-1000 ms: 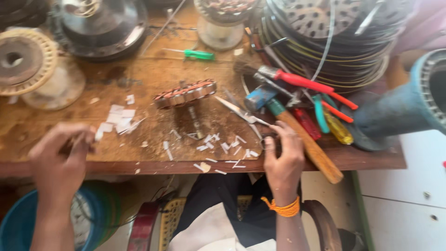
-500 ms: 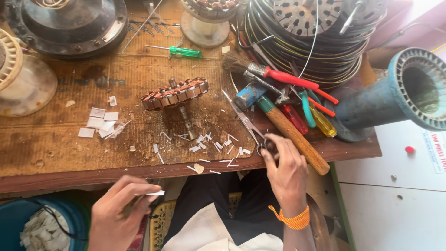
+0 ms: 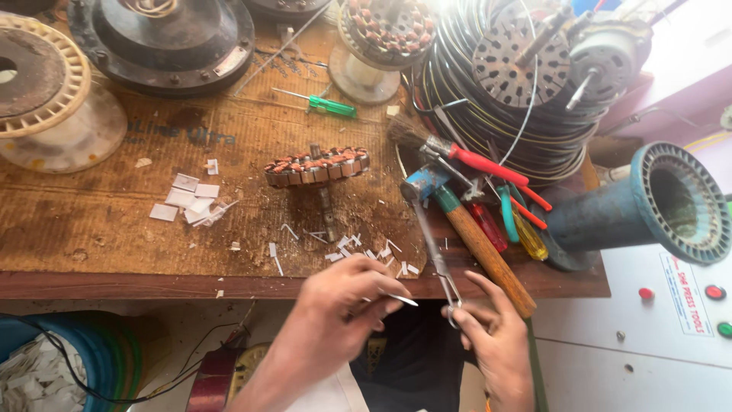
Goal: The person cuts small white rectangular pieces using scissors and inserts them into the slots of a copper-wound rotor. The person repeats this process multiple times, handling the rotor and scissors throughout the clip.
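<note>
The left hand (image 3: 339,305) hangs just off the front edge of the workbench (image 3: 114,284), fingers pinched shut on a thin white paper strip (image 3: 402,300) whose tip points toward the right hand (image 3: 488,336). The right hand sits close beside it, also below the bench edge, its fingers closed through the loops of a pair of long scissors (image 3: 435,252); the blades run up and back over the edge onto the bench top. Only a narrow gap separates the strip's tip from the scissor handles.

On the bench just beyond the hands lies a scatter of cut paper bits (image 3: 366,250), right at the edge. Behind them a copper-wound stator (image 3: 316,165) stands on its shaft, with bare cardboard mat to its left as far as a small pile of white paper squares (image 3: 191,202). To the right room is tight: a wooden-handled hammer (image 3: 476,240), red-handled pliers (image 3: 484,164) and screwdrivers crowd against a wire coil (image 3: 457,91). A green screwdriver (image 3: 328,105) lies farther back.
</note>
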